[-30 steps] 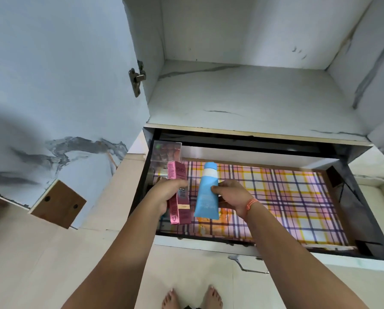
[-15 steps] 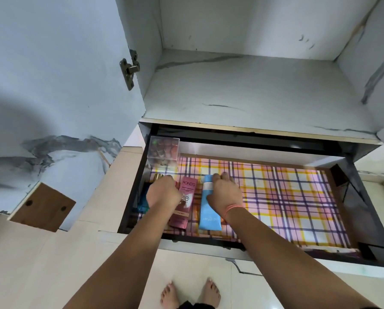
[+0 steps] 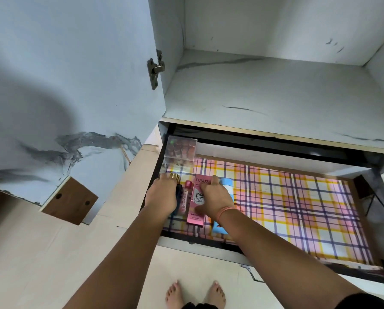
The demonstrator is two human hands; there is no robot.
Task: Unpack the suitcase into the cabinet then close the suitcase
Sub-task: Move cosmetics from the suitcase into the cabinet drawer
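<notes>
The pink Pond's box (image 3: 194, 210) lies flat on the plaid liner (image 3: 298, 208) of the open cabinet drawer (image 3: 197, 248), towards its left end. The right hand (image 3: 215, 201), an orange band (image 3: 225, 211) at its wrist, lies palm down over the box's right half, hiding part of the print. It also covers the middle of the blue tube (image 3: 226, 184) just to the right of the box, so that only the tube's two ends show. One finger points up along the box's top edge, the others are tucked out of sight, and I cannot tell whether this hand grips anything.

Left of the box lies a slim pink tube (image 3: 184, 201), then a dark item (image 3: 178, 192), hard to make out, half under the left hand (image 3: 162, 195). A gold cap (image 3: 175, 176) peeks out past that hand's knuckles. Its fingers seem to bend down over the cap, but its hold cannot be told.

Behind the box, in the drawer's back left corner, stands a clear case (image 3: 181, 149) with blurred reddish contents. The marbled shelf (image 3: 275, 90) lies above the drawer.
</notes>
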